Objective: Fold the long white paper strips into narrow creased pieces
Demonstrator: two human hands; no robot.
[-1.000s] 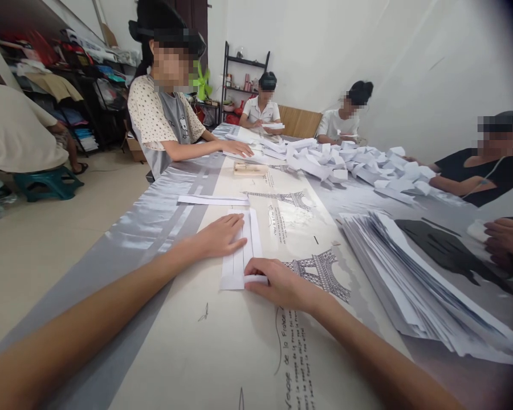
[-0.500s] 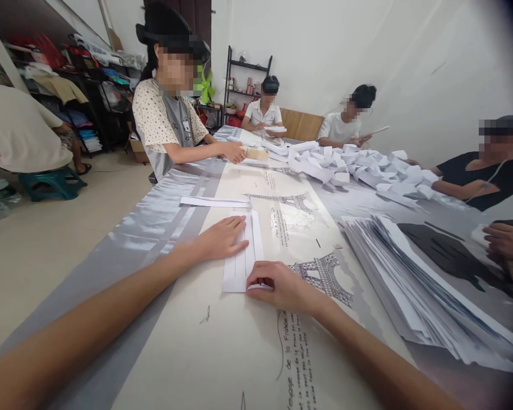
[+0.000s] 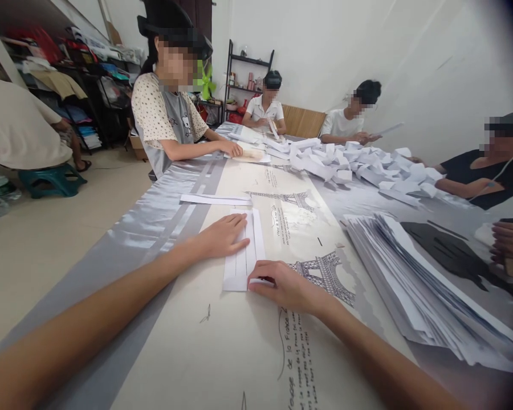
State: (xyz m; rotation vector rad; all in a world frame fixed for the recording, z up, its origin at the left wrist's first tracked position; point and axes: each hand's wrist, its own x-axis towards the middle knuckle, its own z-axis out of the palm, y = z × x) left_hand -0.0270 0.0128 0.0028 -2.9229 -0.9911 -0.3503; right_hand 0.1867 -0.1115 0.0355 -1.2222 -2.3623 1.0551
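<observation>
A white sheet of paper, with lengthwise lines and its right edge folded up, lies on the printed tablecloth in front of me. My left hand rests flat across its upper left part, fingers stretched out. At the lower right corner, the thumb and fingers of my right hand pinch the folded edge. Just beyond my left hand lies a narrow folded paper strip.
A thick stack of white sheets fans out at right, beside a dark flat piece. Folded papers form a heap farther back. Several people sit or stand around the table; one person's hand presses on a light-coloured block.
My hands stay almost in place on the paper. Across the table, the standing person's hands have shifted slightly left with the block, and a seated person's paper is tilted more upright.
</observation>
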